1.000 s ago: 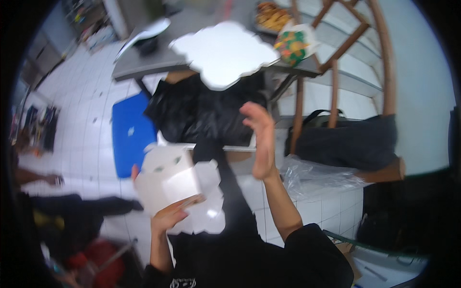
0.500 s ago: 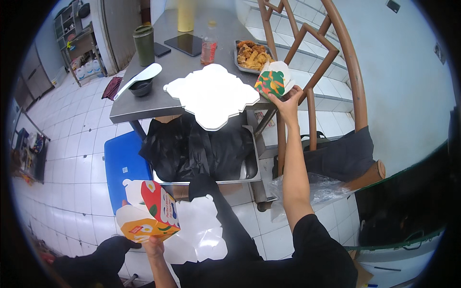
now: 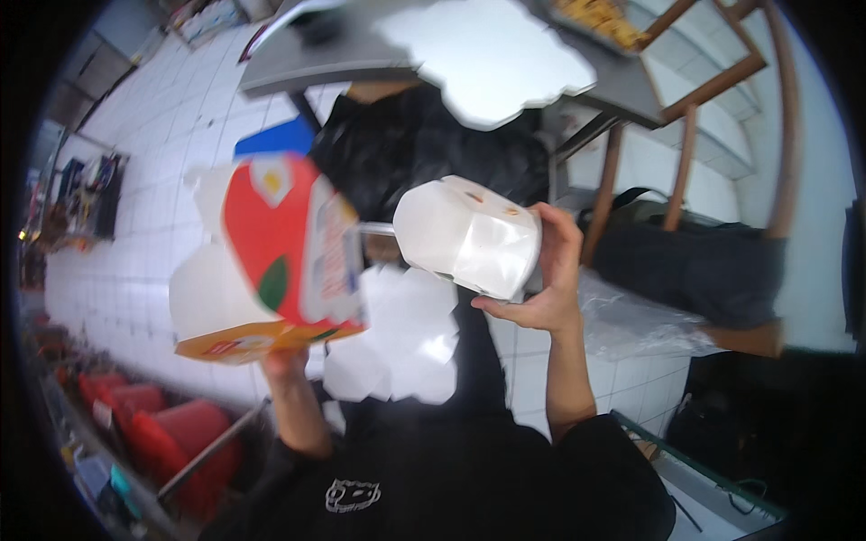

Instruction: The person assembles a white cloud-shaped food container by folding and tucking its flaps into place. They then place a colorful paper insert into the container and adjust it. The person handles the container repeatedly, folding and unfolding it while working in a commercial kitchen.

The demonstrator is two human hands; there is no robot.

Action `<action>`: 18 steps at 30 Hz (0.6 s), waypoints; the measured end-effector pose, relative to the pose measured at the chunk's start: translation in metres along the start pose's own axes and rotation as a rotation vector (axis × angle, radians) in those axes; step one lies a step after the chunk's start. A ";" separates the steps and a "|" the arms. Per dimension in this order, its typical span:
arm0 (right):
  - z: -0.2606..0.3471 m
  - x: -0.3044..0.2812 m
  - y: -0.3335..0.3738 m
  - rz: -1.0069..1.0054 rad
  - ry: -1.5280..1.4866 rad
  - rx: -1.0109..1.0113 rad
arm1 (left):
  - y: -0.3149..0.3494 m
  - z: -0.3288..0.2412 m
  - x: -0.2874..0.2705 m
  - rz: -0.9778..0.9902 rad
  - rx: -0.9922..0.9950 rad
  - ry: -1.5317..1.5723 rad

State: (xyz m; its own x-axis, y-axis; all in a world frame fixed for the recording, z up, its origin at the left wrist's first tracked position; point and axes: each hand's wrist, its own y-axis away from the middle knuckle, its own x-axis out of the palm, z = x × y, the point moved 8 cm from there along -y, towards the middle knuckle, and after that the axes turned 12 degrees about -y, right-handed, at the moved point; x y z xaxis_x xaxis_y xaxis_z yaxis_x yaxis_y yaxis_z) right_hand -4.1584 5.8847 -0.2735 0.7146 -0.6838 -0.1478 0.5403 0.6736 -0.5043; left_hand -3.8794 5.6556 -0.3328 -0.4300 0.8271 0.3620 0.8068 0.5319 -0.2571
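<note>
My left hand [image 3: 287, 368] grips a folded takeaway box [image 3: 284, 239] from below; it is red, white and orange, with its white flaps open, and it is blurred. In my right hand [image 3: 555, 288] is a smaller takeaway box [image 3: 492, 239], tipped so that its white inside faces me. A few brown spots show near its upper edge. The two boxes are apart, held above my lap. Between them, lower down, an unfolded white carton [image 3: 397, 338] lies on my leg. Flat white cartons [image 3: 492, 59] lie on the table, overhanging its front edge.
The metal table [image 3: 338, 77] holds a tray of fried food [image 3: 600, 22] at its far right. Black plastic sheeting [image 3: 406, 135] and a blue stool [image 3: 275, 137] sit below it. A brown railing [image 3: 686, 162] and clear plastic [image 3: 631, 316] are on the right; red objects [image 3: 185, 442] stand lower left.
My right hand has brought the smaller box from the table's right corner toward me and tipped it. My left hand has raised its box. The view has tilted down.
</note>
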 end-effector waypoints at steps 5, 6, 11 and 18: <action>-0.033 0.053 0.030 0.129 -0.311 0.297 | -0.024 0.019 0.022 0.184 -0.037 -0.405; -0.034 0.058 0.034 0.153 -0.298 0.308 | -0.026 0.029 0.028 0.202 -0.045 -0.429; -0.038 0.070 0.050 0.240 -0.410 0.320 | -0.033 0.039 0.017 -0.002 -0.182 -0.402; -0.055 0.088 0.060 0.120 -0.586 0.452 | -0.047 0.014 0.055 -0.023 -0.147 -0.510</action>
State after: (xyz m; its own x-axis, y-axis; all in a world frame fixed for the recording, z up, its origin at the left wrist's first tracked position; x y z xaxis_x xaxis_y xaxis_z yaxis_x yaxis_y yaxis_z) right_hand -4.0876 5.8499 -0.3641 0.8314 -0.4223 0.3612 0.4835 0.8701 -0.0955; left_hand -3.9466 5.6784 -0.3135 -0.5608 0.8184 -0.1251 0.8276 0.5499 -0.1130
